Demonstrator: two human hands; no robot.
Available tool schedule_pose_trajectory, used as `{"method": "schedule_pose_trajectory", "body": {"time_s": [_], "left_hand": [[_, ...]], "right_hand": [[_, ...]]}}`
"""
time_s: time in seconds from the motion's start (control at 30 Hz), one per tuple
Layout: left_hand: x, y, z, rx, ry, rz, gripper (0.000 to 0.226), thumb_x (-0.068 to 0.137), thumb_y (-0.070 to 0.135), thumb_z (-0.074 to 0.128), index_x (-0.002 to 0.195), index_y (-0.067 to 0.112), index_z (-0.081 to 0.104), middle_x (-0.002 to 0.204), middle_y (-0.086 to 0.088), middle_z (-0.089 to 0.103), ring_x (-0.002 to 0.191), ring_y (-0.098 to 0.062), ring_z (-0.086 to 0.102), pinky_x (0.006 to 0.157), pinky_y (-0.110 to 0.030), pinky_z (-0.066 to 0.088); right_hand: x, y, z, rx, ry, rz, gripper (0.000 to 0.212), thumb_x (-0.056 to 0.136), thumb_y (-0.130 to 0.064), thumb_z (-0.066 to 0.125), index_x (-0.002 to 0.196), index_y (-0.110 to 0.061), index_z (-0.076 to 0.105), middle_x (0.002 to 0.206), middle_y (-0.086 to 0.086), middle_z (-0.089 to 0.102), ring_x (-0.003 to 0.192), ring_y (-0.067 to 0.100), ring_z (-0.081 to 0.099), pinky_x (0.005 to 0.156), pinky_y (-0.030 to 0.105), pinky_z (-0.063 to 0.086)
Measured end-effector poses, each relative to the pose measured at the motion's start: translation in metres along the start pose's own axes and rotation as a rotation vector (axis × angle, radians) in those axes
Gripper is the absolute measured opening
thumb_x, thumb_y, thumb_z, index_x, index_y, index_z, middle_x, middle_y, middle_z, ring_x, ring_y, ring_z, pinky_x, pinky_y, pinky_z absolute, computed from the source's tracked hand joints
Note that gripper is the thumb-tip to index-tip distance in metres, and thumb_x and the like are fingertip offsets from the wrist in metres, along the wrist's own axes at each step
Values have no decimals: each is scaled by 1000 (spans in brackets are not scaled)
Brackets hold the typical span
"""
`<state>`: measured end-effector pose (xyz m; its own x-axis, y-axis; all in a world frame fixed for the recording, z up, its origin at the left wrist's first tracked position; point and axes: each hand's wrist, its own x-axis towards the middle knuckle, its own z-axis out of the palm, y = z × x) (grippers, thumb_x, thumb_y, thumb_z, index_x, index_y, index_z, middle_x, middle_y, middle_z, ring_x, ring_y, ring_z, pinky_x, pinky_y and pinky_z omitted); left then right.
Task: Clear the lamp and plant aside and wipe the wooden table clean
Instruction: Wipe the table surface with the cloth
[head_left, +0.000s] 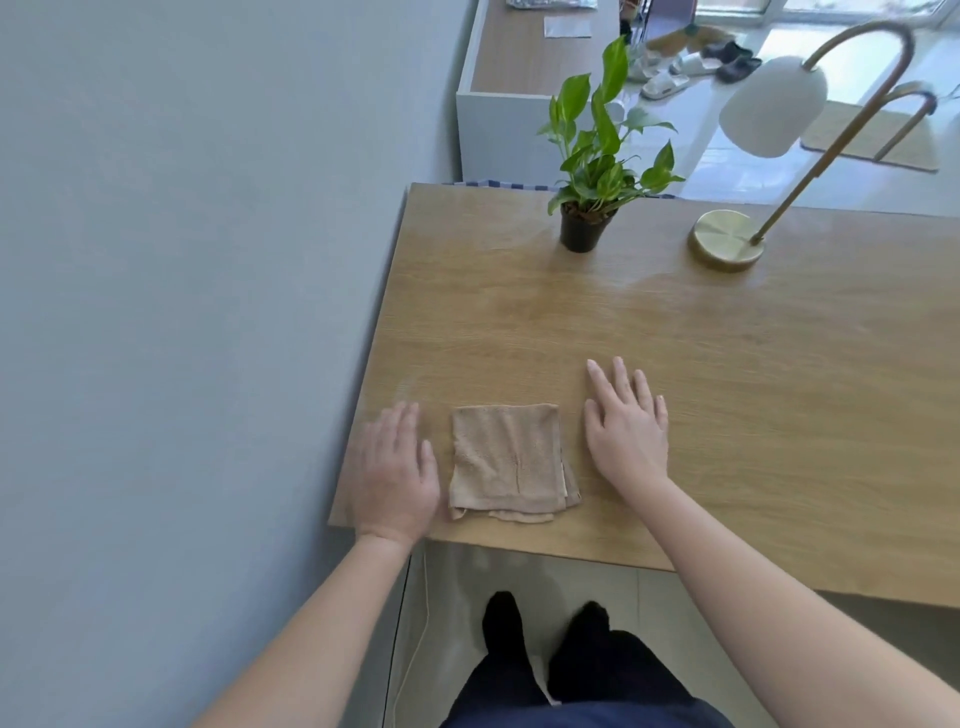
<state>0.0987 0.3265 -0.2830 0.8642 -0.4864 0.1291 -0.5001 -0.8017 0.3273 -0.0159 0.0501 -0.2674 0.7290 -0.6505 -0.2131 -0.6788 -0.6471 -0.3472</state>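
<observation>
- Head view: left hand (393, 475) and right hand (626, 431) lie flat, fingers spread, holding nothing, flanking the folded beige terry cloth (511, 461).
- Green potted plant (589, 208) and brass arched lamp (727, 240) stand at the light wooden table's (779, 389) far edge; wiping looks unstarted.

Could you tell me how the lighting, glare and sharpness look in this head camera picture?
Head view: daylight from the upper right washes out the floor there; a pale sheen lies across the wooden table near the plant and lamp; wide-angle bending tilts the table's edges; the left hand is slightly soft.
</observation>
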Motion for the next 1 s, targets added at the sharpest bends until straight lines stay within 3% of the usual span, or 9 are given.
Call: {"method": "schedule_pose_trajectory", "body": {"time_s": [0.1, 0.2, 0.3, 0.5, 0.8, 1.0], "left_hand": [[-10, 56, 8, -7, -141, 103, 60, 111, 39, 38, 166, 14, 36, 174, -7, 33, 164, -22, 23, 133, -48, 23], [-11, 93, 27, 20, -264, 14, 76, 112, 59, 18, 172, 14, 10, 181, -5, 4, 167, -20, -4, 135, -45, 10], [-11, 104, 39, 144, -296, -44, 88, 109, 70, 10, 170, 8, -4, 178, -12, -11, 166, -27, -12, 136, -48, 2], [2, 145, 51, 122, -317, -235, 92, 110, 61, 20, 165, -9, -5, 174, -31, -6, 166, -39, -6, 135, -50, 5], [-14, 107, 47, 116, -247, -85, 91, 108, 71, 15, 171, 8, -4, 179, -10, -6, 167, -23, -8, 136, -45, 6], [-41, 58, 28, 146, -225, -150, 88, 108, 72, 14, 171, 14, -7, 180, -5, -6, 167, -18, -7, 136, -43, 6]], "right_hand": [[-1, -2, 12, 0, 26, 85, 57, 112, -49, 19, 168, -49, 7, 179, -8, 2, 165, 17, -4, 133, 47, -3], [-2, -5, 16, -34, 58, 77, 57, 112, -49, 14, 168, -48, 2, 179, -8, -2, 165, 16, -6, 133, 47, -5], [0, -4, 17, -61, 62, 87, 57, 112, -49, 14, 168, -48, 2, 178, -9, -3, 165, 16, -6, 133, 46, -6], [4, -5, 21, -70, 71, 104, 58, 111, -46, 17, 168, -48, 4, 179, -9, 0, 165, 16, -3, 133, 47, -5], [0, -2, 20, -86, 60, 98, 58, 111, -48, 14, 167, -49, 0, 178, -10, -5, 165, 14, -7, 133, 47, -5], [-2, -1, 21, -77, 61, 91, 57, 112, -48, 15, 168, -49, 2, 178, -10, -3, 165, 15, -6, 133, 46, -6]]}}
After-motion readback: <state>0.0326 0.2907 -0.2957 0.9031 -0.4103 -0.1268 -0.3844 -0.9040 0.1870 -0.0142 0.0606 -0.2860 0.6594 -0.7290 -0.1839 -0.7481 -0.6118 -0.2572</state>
